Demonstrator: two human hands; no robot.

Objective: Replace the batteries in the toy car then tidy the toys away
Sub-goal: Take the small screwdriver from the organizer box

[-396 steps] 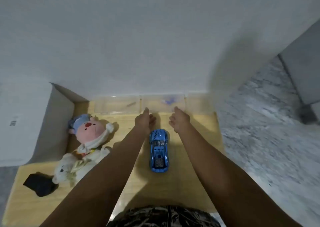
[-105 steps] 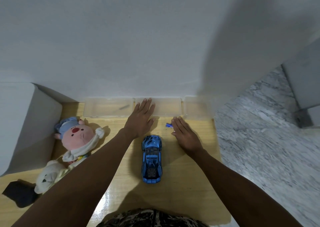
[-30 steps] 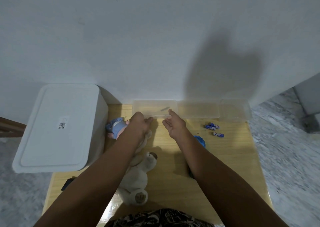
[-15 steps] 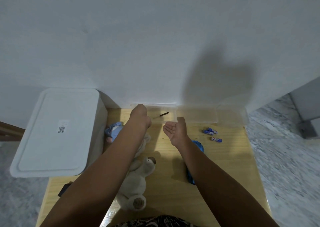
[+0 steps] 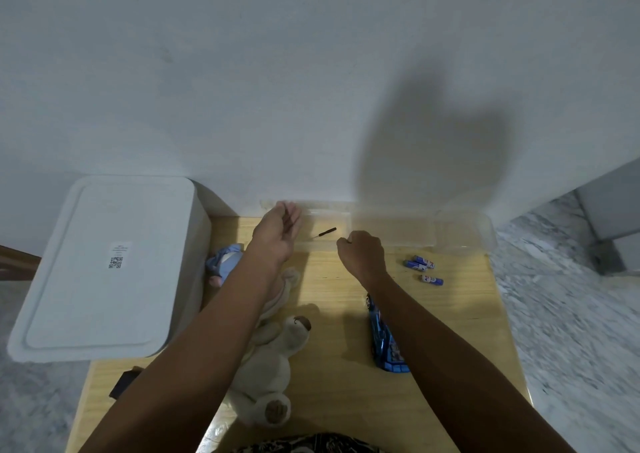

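A person leans over a small wooden table [image 5: 460, 317] set against a white wall [image 5: 242, 72], both bare forearms reaching fwd. The toy car [image 5: 382, 342], glossy metallic blue w/ a dark underside or cabin panel showing and a pale wheel at its far end, lies lengthwise on the tabletop at roughly 5 o'clock from table centre, partly hidden under the right forearm. Three small blue-and-silver batteries [image 5: 422, 268] lie loose at abt 2 o'clock, well apart from the car, near a row of clear plastic trays [image 5: 460, 231] along the wall edge.

The left hand [image 5: 278, 231] hovers at 11 o'clock over the leftmost tray, fingers loosely curled, half open; whether it pinches anything, cannot tell. The right hand [image 5: 363, 252] is closed in a fist at 12 o'clock, back facing the camera; contents, if any, hidden. Between the two hands a thin dark screwdriver [image 5: 325, 233] rests in the tray, touching neither.

A beige teddy bear [image 5: 266, 359] lies face-down at 7 o'clock under the left forearm, w/ a pink-and-blue plush [image 5: 223, 265] beyond it at 10 o'clock. A white lidded storage box [image 5: 104, 262] stands just left of the table; a dark object [image 5: 123, 381] sits at the table's near-left edge.
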